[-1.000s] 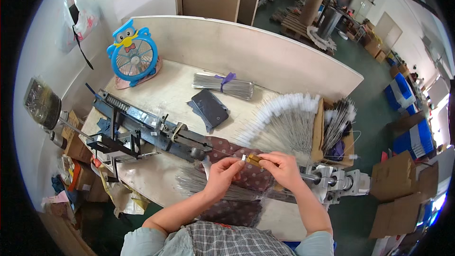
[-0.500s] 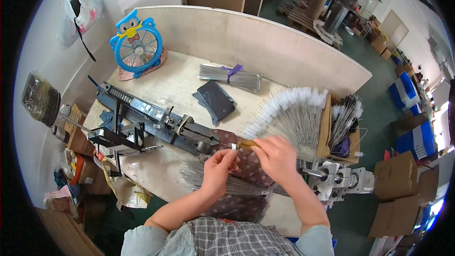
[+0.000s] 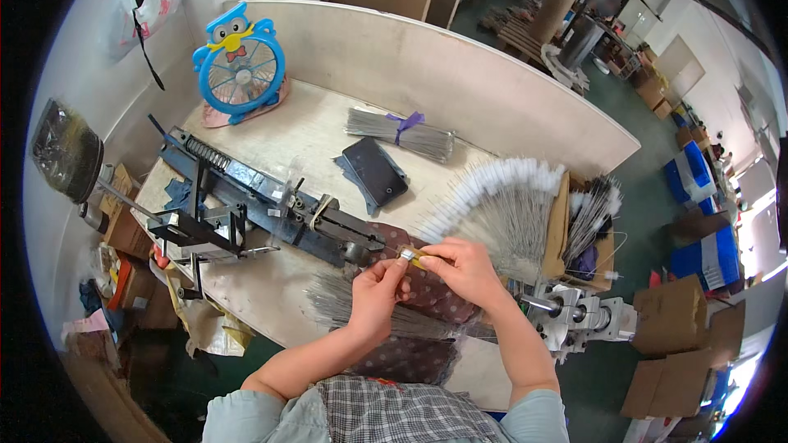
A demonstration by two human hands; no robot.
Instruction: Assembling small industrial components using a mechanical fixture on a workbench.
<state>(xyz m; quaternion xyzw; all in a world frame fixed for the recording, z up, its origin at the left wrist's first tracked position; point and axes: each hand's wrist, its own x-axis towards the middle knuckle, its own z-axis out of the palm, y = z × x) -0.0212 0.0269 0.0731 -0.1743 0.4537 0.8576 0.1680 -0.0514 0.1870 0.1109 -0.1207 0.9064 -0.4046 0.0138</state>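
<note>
While both hands' fingers pinch small yellowish metal-tipped piece, fanned white-tipped wire brushes lie beside.

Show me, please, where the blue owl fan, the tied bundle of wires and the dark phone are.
blue owl fan (image 3: 239, 78), head view, on the round grille.
tied bundle of wires (image 3: 399, 133), head view, near its purple tie.
dark phone (image 3: 375, 171), head view, on its flat back.
</note>
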